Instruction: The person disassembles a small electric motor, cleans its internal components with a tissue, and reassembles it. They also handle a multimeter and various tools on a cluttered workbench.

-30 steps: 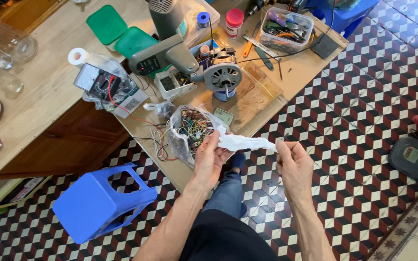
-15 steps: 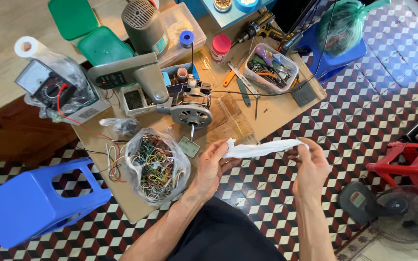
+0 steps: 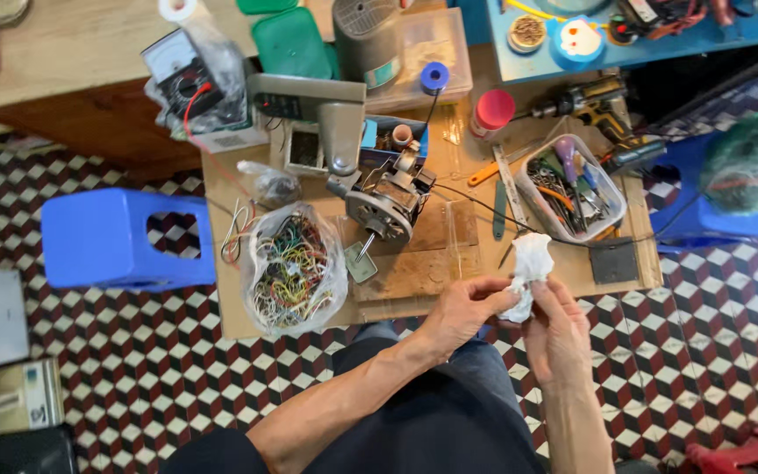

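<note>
Crumpled white tissue (image 3: 526, 274) sits bunched between both hands, just in front of the workbench (image 3: 221, 219) edge, near the clear tray of hand tools (image 3: 572, 189). Left hand (image 3: 465, 309) and right hand (image 3: 560, 332) both pinch its lower part, fingers curled close together around it.

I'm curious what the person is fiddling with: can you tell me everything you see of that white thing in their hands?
The white crumpled tissue looks like soft paper or thin cloth, bunched and wrinkled, standing upright with its upper end free above the fingers. The left hand pinches its lower part from one side, the right hand from the other. It is held in the air at the near edge of the wooden worktable, touching nothing but the hands.
</note>
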`<state>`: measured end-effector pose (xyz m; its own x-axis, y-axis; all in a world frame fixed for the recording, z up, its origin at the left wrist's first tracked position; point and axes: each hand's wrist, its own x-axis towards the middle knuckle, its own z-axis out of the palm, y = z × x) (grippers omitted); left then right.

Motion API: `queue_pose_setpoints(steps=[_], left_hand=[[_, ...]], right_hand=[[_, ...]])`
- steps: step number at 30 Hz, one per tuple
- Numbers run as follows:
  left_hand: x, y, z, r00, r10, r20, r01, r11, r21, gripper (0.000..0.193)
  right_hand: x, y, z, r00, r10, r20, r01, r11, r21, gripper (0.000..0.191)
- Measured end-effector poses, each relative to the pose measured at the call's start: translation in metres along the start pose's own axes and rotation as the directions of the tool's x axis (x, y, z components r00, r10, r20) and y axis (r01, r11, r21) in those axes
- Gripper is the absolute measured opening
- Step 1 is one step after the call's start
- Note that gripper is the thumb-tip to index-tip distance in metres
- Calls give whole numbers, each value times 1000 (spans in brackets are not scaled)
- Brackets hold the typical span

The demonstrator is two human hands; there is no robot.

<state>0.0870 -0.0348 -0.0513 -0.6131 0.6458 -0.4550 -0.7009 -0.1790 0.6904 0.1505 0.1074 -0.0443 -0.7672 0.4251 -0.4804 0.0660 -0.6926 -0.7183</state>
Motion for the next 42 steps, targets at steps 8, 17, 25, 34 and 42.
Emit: queue_pose_setpoints(steps=[8,17,25,34,42], left_hand=[[52,-18,22,955,58,-292,-156,933,-323,34],[53,-38,26,992,37,-124,-119,634,-764,24],[58,-50,19,976,-57,-211,-89,778,-622,12],[9,0,10,959,-26,-281,20,1000,-24,28],[-75,91,-86,498,523,-692,32,786,617,28]], right_hand=[[21,-46,6,827,-305,472,544,223,-809,31],[52,-35,13,586,-156,795,807,17,-591,28],[51,-37,47,596,-194,779,798,34,-602,40],[68,-23,64,961,33,273,188,647,-739,27],[118,38,92,950,285,125,-140,750,-647,28]])
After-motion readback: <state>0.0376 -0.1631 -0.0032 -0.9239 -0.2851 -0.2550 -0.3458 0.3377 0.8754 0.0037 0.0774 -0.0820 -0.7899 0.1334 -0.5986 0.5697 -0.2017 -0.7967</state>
